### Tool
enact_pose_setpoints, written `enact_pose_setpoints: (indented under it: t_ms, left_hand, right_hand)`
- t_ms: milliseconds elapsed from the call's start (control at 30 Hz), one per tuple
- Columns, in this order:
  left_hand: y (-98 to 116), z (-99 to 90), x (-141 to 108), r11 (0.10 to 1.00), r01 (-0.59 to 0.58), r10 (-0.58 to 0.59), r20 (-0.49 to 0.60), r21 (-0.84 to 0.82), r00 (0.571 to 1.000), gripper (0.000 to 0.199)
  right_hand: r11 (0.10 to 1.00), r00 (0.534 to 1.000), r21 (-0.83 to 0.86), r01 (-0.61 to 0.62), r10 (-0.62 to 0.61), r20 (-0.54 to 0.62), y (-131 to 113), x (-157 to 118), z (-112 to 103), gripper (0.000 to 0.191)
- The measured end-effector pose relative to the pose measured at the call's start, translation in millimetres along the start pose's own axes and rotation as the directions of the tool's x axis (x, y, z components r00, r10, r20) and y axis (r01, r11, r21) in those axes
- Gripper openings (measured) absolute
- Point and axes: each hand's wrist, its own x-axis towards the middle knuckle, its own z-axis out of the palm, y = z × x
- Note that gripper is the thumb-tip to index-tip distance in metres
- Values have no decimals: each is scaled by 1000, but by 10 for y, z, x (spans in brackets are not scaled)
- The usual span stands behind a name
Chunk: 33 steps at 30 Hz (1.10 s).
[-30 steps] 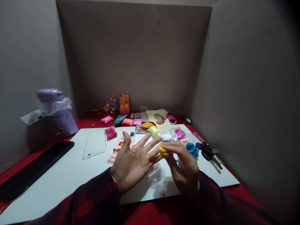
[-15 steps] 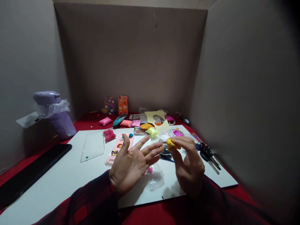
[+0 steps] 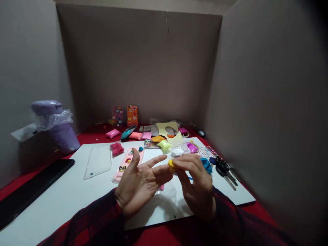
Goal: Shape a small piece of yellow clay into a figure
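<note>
A person pinches a yellow lump (image 3: 171,165) between the thumb and fingers of the right hand (image 3: 196,184), the grip closed on it just at the fingertips of the left hand (image 3: 143,184), whose palm faces up with thumb spread wide. The fingers cover part of the lump; whether it touches the left fingertips is hard to tell. The left hand hides part of a pink decorated case (image 3: 125,160), the right hand part of a blue packet (image 3: 206,165). Beneath them, a clear bag (image 3: 167,194) shows only partly, its pink contents blurred. A black slab (image 3: 38,191) runs out of frame at left. Both hands are above a white board (image 3: 74,193) on a red surface (image 3: 89,138), the board's near edge passing beneath the sleeves. White board stretches between slab and left sleeve; at right, keys (image 3: 227,172) sit near its edge, beside a gray wall (image 3: 266,112).
</note>
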Motion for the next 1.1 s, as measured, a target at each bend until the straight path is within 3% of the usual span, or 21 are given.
enact_pose_setpoints:
  t_ms: [133,300,367,533,667,833,900,1033,1100]
  left_hand:
    - [9,-33,10,997,-24,27,-48,69,998,84]
    - [17,-85,28,994,-64,73,-96,90,993,78]
    - [22,-98,38,994,-62,71,-100,89,992,79]
    - [31,-108,66,996,-58,64,-94,61,993,78]
    - [15,-104,68,996,-84,86,-88,36,992,75]
    - [-18,-94,52,994,-99,102,-97,34,990,74]
    - [-16,-82,49,994,-102,106,-88,48,990,75]
    - [17,-63,52,990,-112,119,-83,81,989,75]
    - [30,-65,56,992,-96,102,-83,81,991,73]
  right_hand:
    - [921,958,286,-266,285,-25,0,-69,36,15]
    - [840,878,396,-372,457,-144,53,-90,55,15]
    - [855,879,353,-380,453,-151,77,-93,48,14]
    - [949,949,189,-252,280,-143,93,-121,19,18]
    - [970,971,132,-203,216,-98,87,-103,7,19]
    - [994,989,43,-96,90,118,117,-41,-2,18]
    - [988,985,74,-136,126,121,125,-41,0,15]
    - [918,935,223,-329,349,-58,105,-72,13,14]
    - [913,923,219,-343,371,-100,82,-76,16,14]
